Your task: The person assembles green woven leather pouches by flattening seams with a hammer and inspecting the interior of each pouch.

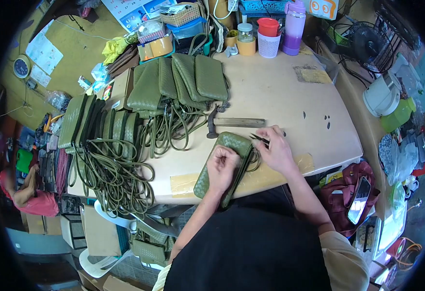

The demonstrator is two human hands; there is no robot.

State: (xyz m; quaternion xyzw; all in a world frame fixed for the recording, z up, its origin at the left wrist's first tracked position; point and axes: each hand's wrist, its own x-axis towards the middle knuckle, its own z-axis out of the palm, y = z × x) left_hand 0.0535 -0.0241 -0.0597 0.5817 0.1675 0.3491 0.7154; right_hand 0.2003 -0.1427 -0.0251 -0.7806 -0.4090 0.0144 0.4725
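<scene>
A green woven-pattern wallet [203, 180] lies at the table's front edge, its dark zipper side toward the right. Over it, my left hand [223, 165] is closed with curled fingers; whatever they pinch is too small to make out. My right hand [275, 151] grips small black thread snips [259, 139], their two pointed tips facing left above the wallet's upper right corner. A loop of green cord [255, 164] shows between the wallet and my right hand. Just beyond the wallet lies a hammer [236, 122] with a wooden handle.
Stacked green pouches [211, 77] and more pouches with tangled straps [113, 169] fill the left side of the table [280, 82]. A purple bottle [294, 29] and cups stand at the back. A maroon bag [336, 199] with a phone is at right. Another person [35, 199] sits far left.
</scene>
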